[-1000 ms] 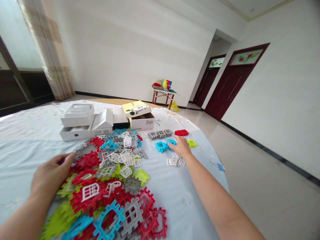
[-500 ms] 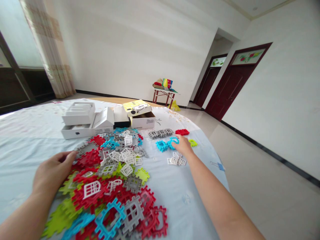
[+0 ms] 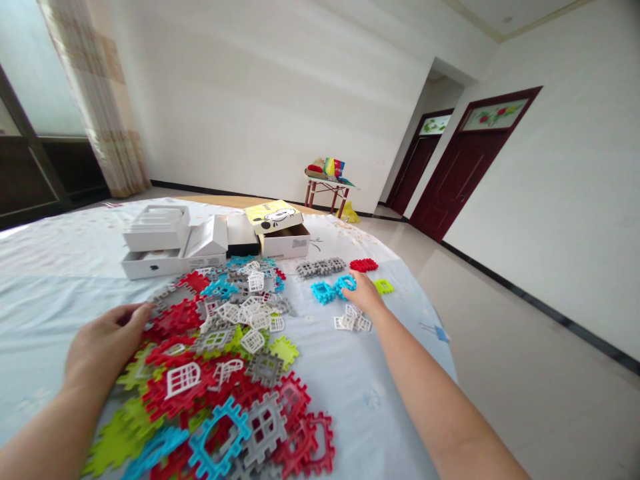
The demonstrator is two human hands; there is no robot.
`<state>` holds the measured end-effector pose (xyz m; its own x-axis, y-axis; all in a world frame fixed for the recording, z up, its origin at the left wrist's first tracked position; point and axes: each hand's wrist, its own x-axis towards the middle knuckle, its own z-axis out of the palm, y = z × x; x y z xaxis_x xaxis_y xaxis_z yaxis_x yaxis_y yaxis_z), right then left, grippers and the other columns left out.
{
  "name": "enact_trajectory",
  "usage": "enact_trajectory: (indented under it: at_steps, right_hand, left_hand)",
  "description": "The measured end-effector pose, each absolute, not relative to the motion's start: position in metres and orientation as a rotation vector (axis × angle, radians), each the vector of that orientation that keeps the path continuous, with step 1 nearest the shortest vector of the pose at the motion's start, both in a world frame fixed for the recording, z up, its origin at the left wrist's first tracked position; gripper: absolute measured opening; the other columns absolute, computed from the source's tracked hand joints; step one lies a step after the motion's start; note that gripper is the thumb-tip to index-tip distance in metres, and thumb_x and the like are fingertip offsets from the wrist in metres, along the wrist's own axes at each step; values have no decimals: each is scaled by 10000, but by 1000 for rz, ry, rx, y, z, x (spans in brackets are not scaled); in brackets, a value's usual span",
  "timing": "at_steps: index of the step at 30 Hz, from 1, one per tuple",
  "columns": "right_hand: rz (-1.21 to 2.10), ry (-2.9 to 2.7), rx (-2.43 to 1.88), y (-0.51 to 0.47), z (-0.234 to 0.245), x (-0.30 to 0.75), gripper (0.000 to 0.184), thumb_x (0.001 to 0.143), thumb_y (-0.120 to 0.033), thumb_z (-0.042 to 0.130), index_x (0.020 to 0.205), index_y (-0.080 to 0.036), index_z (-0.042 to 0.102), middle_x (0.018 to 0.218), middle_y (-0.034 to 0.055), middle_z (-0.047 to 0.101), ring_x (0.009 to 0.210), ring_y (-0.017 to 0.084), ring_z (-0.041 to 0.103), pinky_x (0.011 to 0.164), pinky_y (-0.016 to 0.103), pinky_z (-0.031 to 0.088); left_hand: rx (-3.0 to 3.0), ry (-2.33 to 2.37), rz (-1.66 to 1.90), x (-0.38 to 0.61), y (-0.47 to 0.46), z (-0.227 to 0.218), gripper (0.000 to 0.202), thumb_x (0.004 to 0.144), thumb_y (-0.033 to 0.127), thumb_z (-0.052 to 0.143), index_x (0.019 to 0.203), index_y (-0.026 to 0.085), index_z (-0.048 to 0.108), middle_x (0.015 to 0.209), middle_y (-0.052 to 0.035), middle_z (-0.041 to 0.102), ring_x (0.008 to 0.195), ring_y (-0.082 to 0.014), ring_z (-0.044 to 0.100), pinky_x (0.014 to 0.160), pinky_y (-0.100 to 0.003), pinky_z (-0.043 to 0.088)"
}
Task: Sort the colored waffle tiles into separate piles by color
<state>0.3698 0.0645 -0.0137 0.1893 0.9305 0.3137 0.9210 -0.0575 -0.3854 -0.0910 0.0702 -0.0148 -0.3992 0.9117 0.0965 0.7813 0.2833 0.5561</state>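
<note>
My right hand point(image 3: 366, 292) reaches to the right side of the table, its fingers closed on a blue toothed building panel point(image 3: 344, 285). Touching that panel on its left lies another blue panel point(image 3: 323, 292). My left hand point(image 3: 106, 341) rests against the left edge of a large mixed pile, thumb and fingers stretched toward a grey panel point(image 3: 173, 298) and a red panel point(image 3: 176, 319); its fingertips are partly hidden. Within the pile are blue panels point(image 3: 220, 437), green panels point(image 3: 117, 437), grey panels point(image 3: 265, 427) and small white window frames point(image 3: 183, 380).
Around my right hand lie grey panels point(image 3: 321, 268), red panels point(image 3: 364, 265), a green panel point(image 3: 384, 287) and white window frames point(image 3: 353, 320). White boxes point(image 3: 155, 263) and a yellow-lidded box point(image 3: 285, 243) stand behind the pile. A clip point(image 3: 440, 333) holds the cloth's right edge.
My right hand has shifted very slightly at the blue panel, which now sits a little flatter and further left. My left hand has stayed in place.
</note>
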Motion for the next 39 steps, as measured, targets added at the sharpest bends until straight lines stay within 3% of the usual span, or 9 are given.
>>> enact_trajectory:
  at_steps: [7,18,23,27,31,39]
  right_hand:
    - [102,-1760,-2091,69,-17,365,637,632,-352,615,1218,-203,415,1208,99,474,1098,225,456,883,315,361]
    - [92,-1747,-2181,75,-19,364,597,656,-301,583,1215,-180,412,1150,107,510,1059,213,480,855,286,370]
    - [-18,-1718,-2184,69,-11,358,649,658,-355,588,1255,-191,394,1194,119,482,1079,252,451,882,355,346]
    - [-206,-1867,-1890,61,0,339,495,728,-337,526,1210,-241,470,1254,82,439,1156,246,360,962,391,253]
    - [-193,-2184,-1639,59,2,312,382,736,-337,533,1113,-282,558,1269,38,441,1213,248,258,996,426,167]
    - [-176,-2346,-1759,66,-9,308,362,715,-275,554,1077,-280,576,1265,44,458,1234,254,225,985,461,141]
  left_hand:
    - [1551,2310,792,-91,70,-15,509,701,578,379,965,218,625,704,-42,603,640,-182,528,522,-239,354]
    - [1553,2322,769,-92,69,-14,499,704,576,379,972,231,620,727,-39,599,668,-181,527,537,-236,356]
    - [1542,2317,789,-92,70,-16,505,701,580,383,966,226,627,701,-36,602,639,-174,524,525,-234,359]
    - [1542,2317,795,-91,69,-14,502,698,576,392,957,222,635,674,-37,605,616,-176,521,508,-238,354]
    - [1568,2327,814,-90,69,-13,497,701,570,394,939,213,644,652,-44,600,609,-180,519,498,-238,352]
    - [1513,2294,804,-92,70,-17,524,701,590,385,987,223,626,622,-31,583,579,-160,498,479,-228,323]
